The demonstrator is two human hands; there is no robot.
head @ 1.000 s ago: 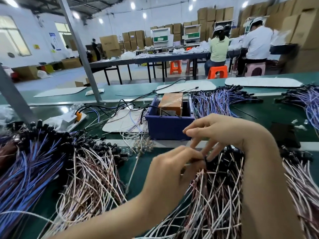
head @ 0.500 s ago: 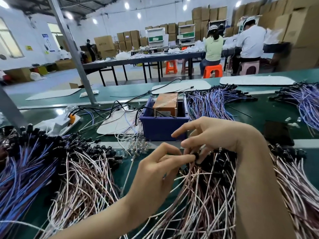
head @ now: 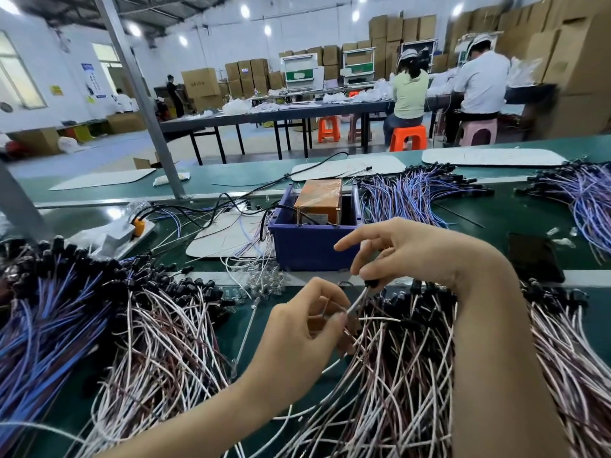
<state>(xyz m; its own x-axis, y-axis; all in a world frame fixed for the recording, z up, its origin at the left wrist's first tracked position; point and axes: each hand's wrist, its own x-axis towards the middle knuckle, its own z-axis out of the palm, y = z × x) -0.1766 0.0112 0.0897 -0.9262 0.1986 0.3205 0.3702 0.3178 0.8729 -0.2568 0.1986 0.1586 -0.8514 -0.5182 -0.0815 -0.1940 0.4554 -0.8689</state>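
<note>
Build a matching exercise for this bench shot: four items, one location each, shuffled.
Items:
1. blue plastic bin
2. orange-brown cardboard box
3. black-capped white wire
4. dark blue wire bundle

Places:
A. pinched by the right hand
B. left edge of the green table
C. inside the bin
D. mid-table, beyond the right hand

Pairs: 1-D, 2-C, 3-A, 4-B
</note>
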